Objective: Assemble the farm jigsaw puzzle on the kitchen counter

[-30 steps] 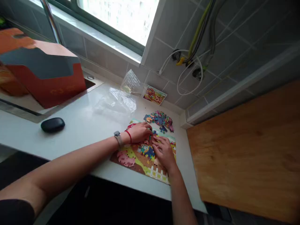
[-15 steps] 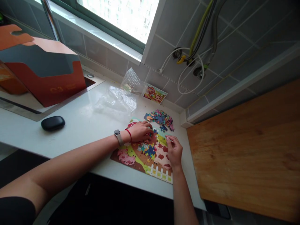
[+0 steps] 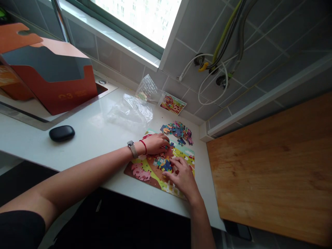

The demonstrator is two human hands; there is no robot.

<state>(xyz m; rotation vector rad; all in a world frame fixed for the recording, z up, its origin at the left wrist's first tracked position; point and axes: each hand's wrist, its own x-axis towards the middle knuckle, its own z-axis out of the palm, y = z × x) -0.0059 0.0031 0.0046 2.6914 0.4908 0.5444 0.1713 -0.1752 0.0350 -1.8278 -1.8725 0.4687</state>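
Holds the right hand, with thumb and fingers parted, just right of the blue pieces amid the puzzle, nearer than the left hand, curled and too hidden to tell if gripping.

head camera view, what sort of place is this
Most likely a kitchen: what looks like a chrome faucet rises behind a steel sink rim, and pipes and cables come out of a grey tiled wall.
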